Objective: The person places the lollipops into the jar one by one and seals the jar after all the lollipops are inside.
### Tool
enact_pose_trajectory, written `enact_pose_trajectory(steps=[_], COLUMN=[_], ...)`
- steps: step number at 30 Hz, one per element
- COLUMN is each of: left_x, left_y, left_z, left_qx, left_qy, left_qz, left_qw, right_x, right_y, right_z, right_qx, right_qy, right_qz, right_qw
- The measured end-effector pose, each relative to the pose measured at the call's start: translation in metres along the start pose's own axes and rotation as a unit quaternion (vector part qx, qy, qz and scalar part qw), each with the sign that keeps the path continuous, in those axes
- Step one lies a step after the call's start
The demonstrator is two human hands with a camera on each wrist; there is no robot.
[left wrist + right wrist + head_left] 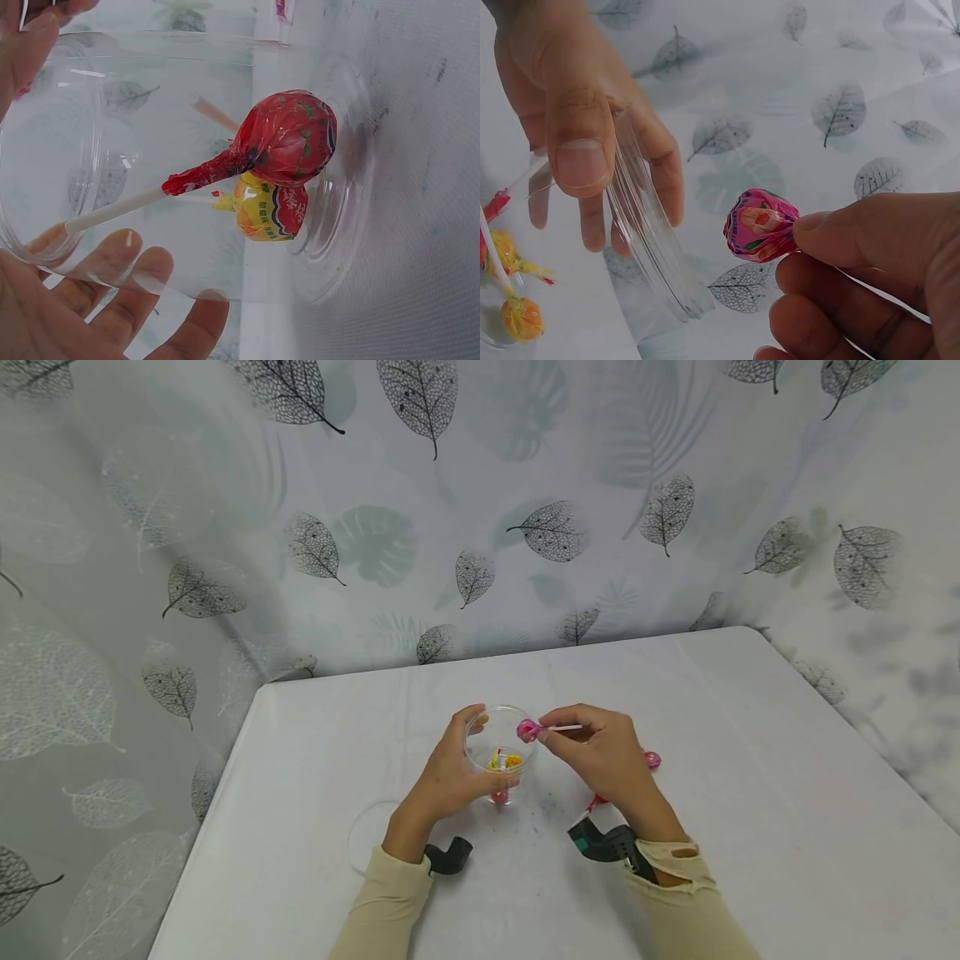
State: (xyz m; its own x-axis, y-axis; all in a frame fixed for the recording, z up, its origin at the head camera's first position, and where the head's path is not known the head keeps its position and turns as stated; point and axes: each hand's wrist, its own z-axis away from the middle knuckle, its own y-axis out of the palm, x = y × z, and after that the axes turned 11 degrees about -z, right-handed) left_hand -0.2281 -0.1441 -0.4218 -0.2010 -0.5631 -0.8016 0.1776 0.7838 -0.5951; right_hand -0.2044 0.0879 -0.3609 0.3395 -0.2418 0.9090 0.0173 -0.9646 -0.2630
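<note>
- Near the mouth of the jar [495,745], the right hand [600,752] pinches a pink lollipop [528,731] between thumb and fingers, its head beside the rim and its stick pointing back toward the hand.
- The left hand [453,768] grips the jar, thumb on one side, fingers round the other; I can't tell whether its base rests on the counter [750,793].
- Low inside lie a red lollipop [289,139] and a yellow lollipop [259,210].
- Another pink one [652,761] lies loose by the right wrist; a clear lid [369,837] lies by the left.
- If the right hand came in too low, the candy could catch the rim and jolt the jar.
- Smooth walls might slide in a loose grip, tipping out the sweets.
- A careless right forearm could roll the loose lollipop away.
</note>
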Motion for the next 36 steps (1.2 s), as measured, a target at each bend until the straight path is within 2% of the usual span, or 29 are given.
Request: enact_pose_trajectory(steps=[12,19,36], left_x=[0.000,0.000,0.003], left_y=[-0.001,0.000,0.000], left_z=[0.000,-0.001,0.001], left_qx=[0.001,0.001,-0.005], left_qy=[0.009,0.001,0.019], left_qz=[0.003,0.000,-0.001], left_qw=[1.0000,1.0000,0.9998], right_x=[-0.002,-0.004,-0.006], right_y=[0.006,0.007,0.013], right_z=[0.000,0.000,0.000], right_qx=[0.012,0.018,0.035], right_qy=[-0.014,-0.018,-0.025], right_qz=[-0.003,0.000,0.010], right_qw=[0.9998,0.9997,0.9990])
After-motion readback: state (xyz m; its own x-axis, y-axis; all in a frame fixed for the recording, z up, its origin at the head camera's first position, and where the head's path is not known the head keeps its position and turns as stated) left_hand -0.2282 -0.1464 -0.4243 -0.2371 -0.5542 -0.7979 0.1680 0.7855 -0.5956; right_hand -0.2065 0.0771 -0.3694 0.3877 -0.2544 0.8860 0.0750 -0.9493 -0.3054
